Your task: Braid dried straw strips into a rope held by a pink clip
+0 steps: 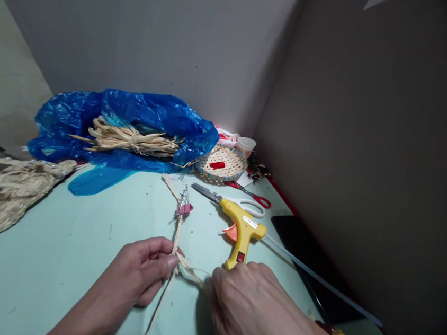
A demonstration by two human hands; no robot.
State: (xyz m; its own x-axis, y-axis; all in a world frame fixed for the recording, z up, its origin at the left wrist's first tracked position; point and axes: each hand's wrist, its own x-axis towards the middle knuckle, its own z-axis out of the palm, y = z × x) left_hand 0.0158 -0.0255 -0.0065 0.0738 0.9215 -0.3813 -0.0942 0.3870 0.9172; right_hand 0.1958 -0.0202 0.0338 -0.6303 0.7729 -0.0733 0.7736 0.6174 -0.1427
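A pale cord of twisted plant fibre (178, 232) runs down the table from a pink binder clip (184, 210). My left hand (144, 268) pinches the cord below the clip between thumb and fingers. From that pinch one loose strand hangs toward the front edge of the picture, and another fibre strand (192, 276) stretches right to my right hand (252, 309). The right fingers are closed on this strand, their tips mostly hidden behind the back of the hand. Just beyond my right hand lies a yellow glue gun (244, 228) with a clear glue stick in its rear.
White-handled scissors (249, 206) and red-handled scissors (260, 199) lie behind the glue gun. Farther back are a woven basket (232, 160) and a blue plastic bag (146, 106) holding dried fibre (130, 140). Woven slippers (17, 194) are at left, a black tablet-like slab (310, 256) at right.
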